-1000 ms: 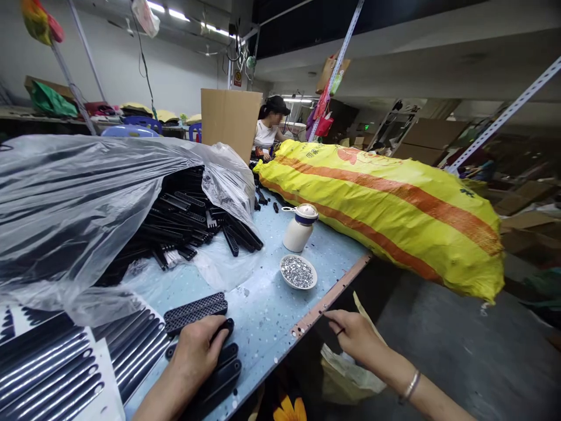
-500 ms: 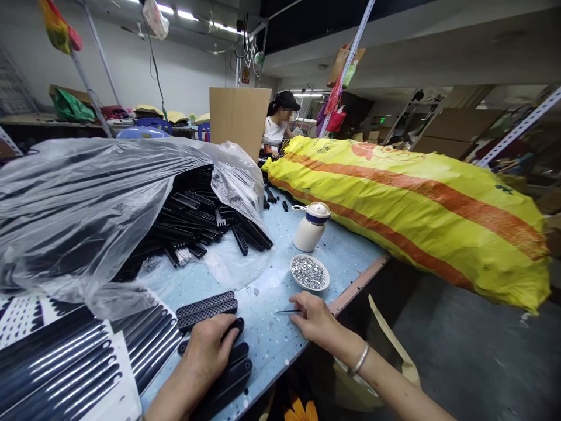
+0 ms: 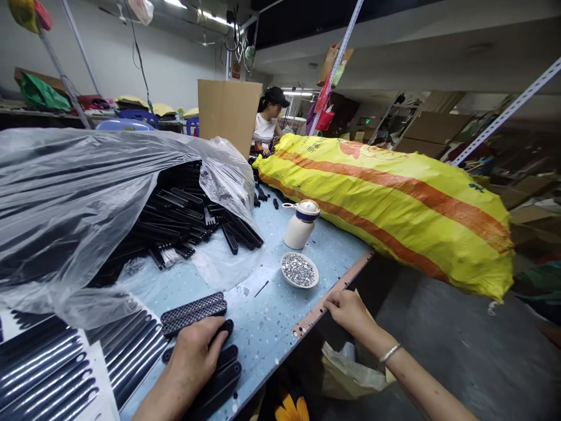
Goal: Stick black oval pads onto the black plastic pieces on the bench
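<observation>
My left hand (image 3: 193,348) is closed around the end of a black plastic handle (image 3: 226,328) on the blue table. Two black handles with a dimpled pattern (image 3: 195,313) lie just beyond it, and more smooth black handles (image 3: 225,377) are on its near side. At the table's right edge is my right hand (image 3: 348,313), its thumb and fingertips pinched together; whatever is between them is hidden. A thin dark stick (image 3: 262,289) lies on the tabletop between the hands. Behind it stands a white dish of small silvery rhinestones (image 3: 300,270), with a white pump bottle (image 3: 298,228) beyond.
A clear plastic bag (image 3: 87,169) spills black comb-like parts (image 3: 188,213) at the left. Shiny black strips on white sheets (image 3: 39,368) fill the near left. A long yellow sack (image 3: 394,193) lies along the right. Behind a cardboard box (image 3: 228,117) sits another person (image 3: 265,126).
The right hand has let go of the thin stick, which now lies on the table, and has moved right to the table edge. The left hand keeps its place on the handle.
</observation>
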{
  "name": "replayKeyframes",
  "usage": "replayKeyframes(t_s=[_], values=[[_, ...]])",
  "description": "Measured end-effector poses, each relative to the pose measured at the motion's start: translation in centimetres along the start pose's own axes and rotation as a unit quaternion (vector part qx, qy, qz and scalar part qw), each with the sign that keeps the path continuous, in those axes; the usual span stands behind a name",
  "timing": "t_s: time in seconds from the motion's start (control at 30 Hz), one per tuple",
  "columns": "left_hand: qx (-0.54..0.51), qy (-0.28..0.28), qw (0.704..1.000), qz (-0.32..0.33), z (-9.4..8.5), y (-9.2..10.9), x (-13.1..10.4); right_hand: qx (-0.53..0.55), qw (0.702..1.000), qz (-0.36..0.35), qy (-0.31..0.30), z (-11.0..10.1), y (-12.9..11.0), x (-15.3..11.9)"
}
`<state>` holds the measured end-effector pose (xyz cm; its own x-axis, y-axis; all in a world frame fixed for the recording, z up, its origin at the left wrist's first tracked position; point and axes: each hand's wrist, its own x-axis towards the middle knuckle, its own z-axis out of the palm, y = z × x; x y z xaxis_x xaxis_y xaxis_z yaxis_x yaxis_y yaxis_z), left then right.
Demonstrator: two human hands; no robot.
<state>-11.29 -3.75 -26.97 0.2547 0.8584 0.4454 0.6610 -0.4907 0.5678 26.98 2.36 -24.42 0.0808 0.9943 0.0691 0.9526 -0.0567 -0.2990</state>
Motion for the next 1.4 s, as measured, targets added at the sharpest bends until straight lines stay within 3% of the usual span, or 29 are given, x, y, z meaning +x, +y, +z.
replayKeyframes(t_s=[0.1,0.33,0.5,0.63,0.7,0.77,0.93,1.03,1.4], values=[[0.003,-0.001,1.000,0.010,0.0,-0.1,-0.1,-0.011,1.000,0.014,-0.010,0.0,-0.6,0.3],[0.012,0.019,1.000,0.012,0.3,0.4,0.3,0.052,0.999,0.001,0.014,-2.4,-2.2,2.3],[0.004,-0.010,1.000,-0.028,0.1,1.1,0.4,0.118,0.992,-0.036,0.005,-2.9,-5.0,4.9],[-0.002,-0.061,0.995,-0.080,-0.4,1.9,0.7,0.149,0.984,-0.089,0.045,-2.3,-7.8,4.3],[-0.003,-0.074,0.992,-0.099,-0.6,2.2,0.9,0.193,0.970,-0.149,-0.005,-1.4,-9.7,2.8],[-0.012,-0.077,0.991,-0.113,-0.7,2.4,1.0,0.237,0.948,-0.190,-0.092,-0.2,-12.2,0.8],[-0.030,-0.079,0.988,-0.130,-0.7,2.4,0.8,0.342,0.894,-0.150,-0.246,2.9,-17.8,-2.1],[-0.035,-0.087,0.987,-0.131,-0.6,2.3,0.6,0.385,0.873,-0.117,-0.277,3.9,-19.3,-2.1],[-0.045,-0.089,0.986,-0.131,-0.8,2.5,0.3,0.385,0.866,-0.083,-0.309,4.8,-19.7,-2.2]])
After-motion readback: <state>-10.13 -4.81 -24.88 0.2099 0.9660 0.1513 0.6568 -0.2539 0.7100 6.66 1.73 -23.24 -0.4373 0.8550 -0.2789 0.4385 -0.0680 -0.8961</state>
